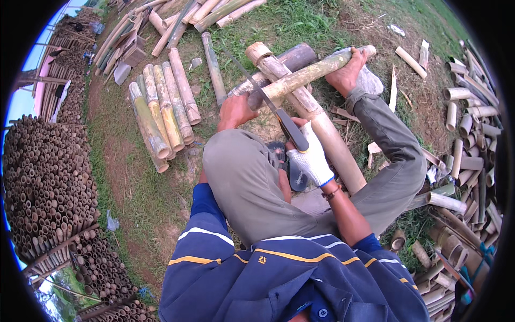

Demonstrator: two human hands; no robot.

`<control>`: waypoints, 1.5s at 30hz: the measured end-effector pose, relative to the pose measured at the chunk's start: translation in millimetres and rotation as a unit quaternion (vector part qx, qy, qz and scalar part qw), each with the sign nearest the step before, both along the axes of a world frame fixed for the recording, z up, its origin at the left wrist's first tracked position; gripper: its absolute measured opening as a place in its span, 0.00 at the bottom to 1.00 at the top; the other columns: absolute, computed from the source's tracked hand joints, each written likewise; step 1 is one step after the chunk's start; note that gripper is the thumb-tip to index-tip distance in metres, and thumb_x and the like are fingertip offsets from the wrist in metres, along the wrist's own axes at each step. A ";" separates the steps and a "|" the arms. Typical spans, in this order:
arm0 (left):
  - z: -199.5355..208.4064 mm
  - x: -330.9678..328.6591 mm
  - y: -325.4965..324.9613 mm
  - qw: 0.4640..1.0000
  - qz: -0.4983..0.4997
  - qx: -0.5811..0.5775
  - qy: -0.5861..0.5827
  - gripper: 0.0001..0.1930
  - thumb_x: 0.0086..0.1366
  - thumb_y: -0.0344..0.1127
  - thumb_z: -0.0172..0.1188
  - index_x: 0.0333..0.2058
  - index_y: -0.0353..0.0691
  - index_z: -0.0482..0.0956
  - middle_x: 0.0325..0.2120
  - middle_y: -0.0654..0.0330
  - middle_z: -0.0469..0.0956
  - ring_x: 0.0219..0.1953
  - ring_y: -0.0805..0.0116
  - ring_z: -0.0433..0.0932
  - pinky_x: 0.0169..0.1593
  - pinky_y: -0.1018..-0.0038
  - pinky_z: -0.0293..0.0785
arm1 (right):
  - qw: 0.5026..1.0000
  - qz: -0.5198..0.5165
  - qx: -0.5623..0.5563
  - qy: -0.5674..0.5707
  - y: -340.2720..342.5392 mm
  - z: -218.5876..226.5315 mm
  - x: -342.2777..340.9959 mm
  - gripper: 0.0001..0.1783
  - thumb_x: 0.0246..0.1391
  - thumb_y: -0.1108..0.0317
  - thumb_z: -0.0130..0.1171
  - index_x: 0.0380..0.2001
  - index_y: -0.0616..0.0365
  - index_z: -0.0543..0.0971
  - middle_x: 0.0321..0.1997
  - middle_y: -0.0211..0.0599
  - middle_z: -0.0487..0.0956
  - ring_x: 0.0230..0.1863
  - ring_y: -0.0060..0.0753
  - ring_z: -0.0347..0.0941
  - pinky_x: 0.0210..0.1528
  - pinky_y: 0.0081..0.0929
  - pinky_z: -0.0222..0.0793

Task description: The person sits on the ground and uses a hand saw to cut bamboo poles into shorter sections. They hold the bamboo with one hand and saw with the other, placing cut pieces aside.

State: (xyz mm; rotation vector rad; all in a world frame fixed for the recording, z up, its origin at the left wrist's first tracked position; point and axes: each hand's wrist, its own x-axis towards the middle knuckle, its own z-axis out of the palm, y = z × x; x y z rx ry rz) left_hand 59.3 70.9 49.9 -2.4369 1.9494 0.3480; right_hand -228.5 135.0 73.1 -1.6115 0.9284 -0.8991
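My gloved right hand (311, 158) is closed on the dark handle of a handsaw (292, 131). The saw's thin blade slants up and left, crossing a greenish bamboo pole (306, 76) close to its left end. That left end is in the grip of my bare left hand (236, 112), just left of the blade; some of its fingers are hidden. The pole lies across thicker bamboo logs (335, 142). My bare foot (346, 72) presses on the pole near its right end.
Several cut bamboo lengths (161, 104) lie side by side on the grass at left. More poles (214, 13) are heaped at the far side. A large stack of bamboo (48, 182) stands at far left, and loose cut pieces (472, 123) pile up along the right.
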 end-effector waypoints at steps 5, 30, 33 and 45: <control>2.3 12.9 5.1 1.000 0.000 0.006 0.017 0.42 0.48 0.52 0.79 0.61 0.39 0.84 0.49 0.41 0.89 0.54 0.43 0.88 0.62 0.54 0.83 | 0.999 0.012 0.041 0.025 -27.5 9.3 22.8 0.32 0.58 0.68 0.67 0.65 0.55 0.73 0.53 0.53 0.81 0.54 0.57 0.82 0.59 0.43 0.77; 0.9 9.0 -2.6 1.000 -0.013 0.022 0.009 0.40 0.48 0.51 0.79 0.59 0.35 0.84 0.45 0.37 0.89 0.52 0.40 0.88 0.60 0.53 0.83 | 0.992 -0.009 0.095 0.088 105.9 48.9 -112.1 0.33 0.56 0.76 0.63 0.67 0.55 0.73 0.54 0.46 0.82 0.49 0.43 0.83 0.56 0.35 0.78; 1.5 4.2 -6.4 1.000 -0.009 0.021 0.000 0.39 0.49 0.51 0.79 0.59 0.36 0.84 0.45 0.38 0.89 0.51 0.40 0.89 0.59 0.52 0.83 | 0.993 -0.013 0.086 0.085 97.8 51.1 -115.1 0.34 0.55 0.75 0.65 0.66 0.58 0.73 0.54 0.45 0.82 0.49 0.40 0.82 0.57 0.34 0.78; 4.2 13.7 -12.8 1.000 -0.016 0.016 0.014 0.40 0.50 0.53 0.78 0.60 0.38 0.84 0.46 0.37 0.89 0.51 0.40 0.88 0.58 0.52 0.83 | 1.000 0.025 0.006 0.017 10.3 3.3 -17.5 0.30 0.58 0.72 0.65 0.65 0.56 0.74 0.57 0.50 0.80 0.58 0.54 0.80 0.62 0.41 0.75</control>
